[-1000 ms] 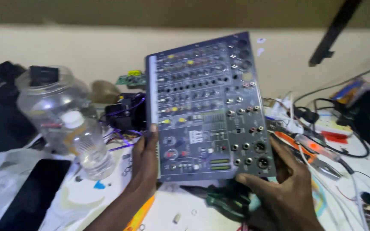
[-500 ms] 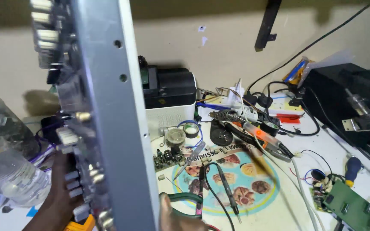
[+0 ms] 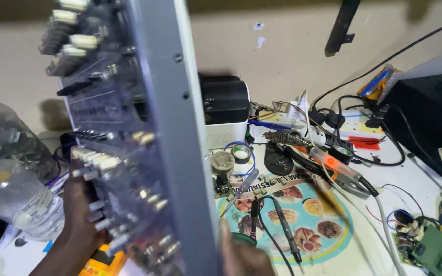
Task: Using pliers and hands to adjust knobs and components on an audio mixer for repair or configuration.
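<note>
A big grey metal sound mixer with rows of small knobs and plugs (image 3: 129, 138) stands up on its edge, so close that it fills the left half of the view. Its thin silver side faces us and its knob side faces nine o'clock. The left hand (image 3: 80, 225) is at seven o'clock, wrapped around the knob side and gripping the mixer. The right hand (image 3: 241, 255) is at six o'clock, pressed against the bottom edge of the mixer; only a bit of it shows, so I cannot tell how its fingers are curled. A clear plastic water bottle (image 3: 19, 202) sits at eight o'clock, just beside the left hand. A black and white box (image 3: 225, 115) stands behind the mixer near the middle. A round picture mat with food drawings (image 3: 303, 220) lies at five o'clock with two black probe sticks (image 3: 277, 225) on it. A small green circuit board (image 3: 436, 250) lies at four o'clock.
</note>
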